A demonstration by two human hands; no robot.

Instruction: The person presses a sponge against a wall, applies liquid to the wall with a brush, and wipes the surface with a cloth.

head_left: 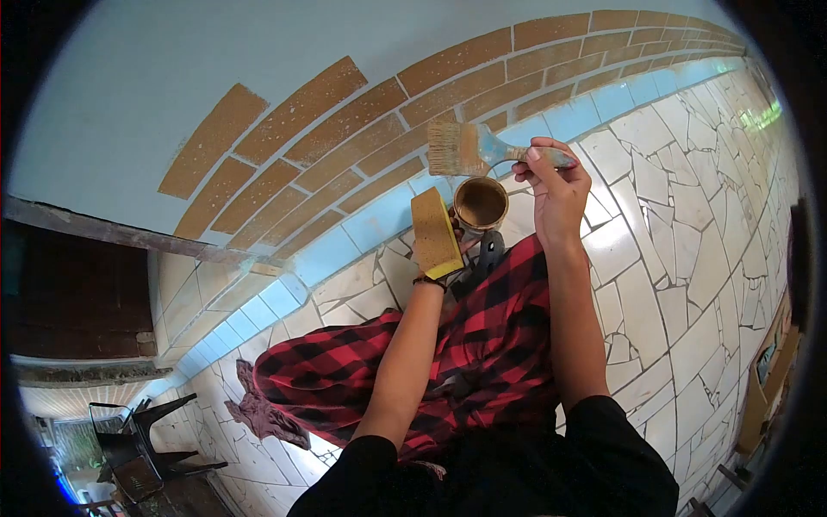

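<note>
A wide paintbrush (495, 152) with brown-stained bristles is held by its handle in my right hand (556, 177), its bristles pointing left. My left hand (431, 269) is closed on a yellow sponge (436, 234) whose flat face is stained brown; most of the fingers are hidden behind it. Just right of the sponge and below the brush is an open can (482, 207) of brown paint. Whether my left fingers also touch the can cannot be made out. The wall (345, 95) carries rows of brown brick shapes divided by pale lines.
Light blue tiles (327, 258) run along the wall's base beside the stone-patterned floor (689, 215). A crumpled cloth (267, 414) lies by my knee. A black chair (142, 444) is at the lower left, and a brown box (771, 379) at the right edge.
</note>
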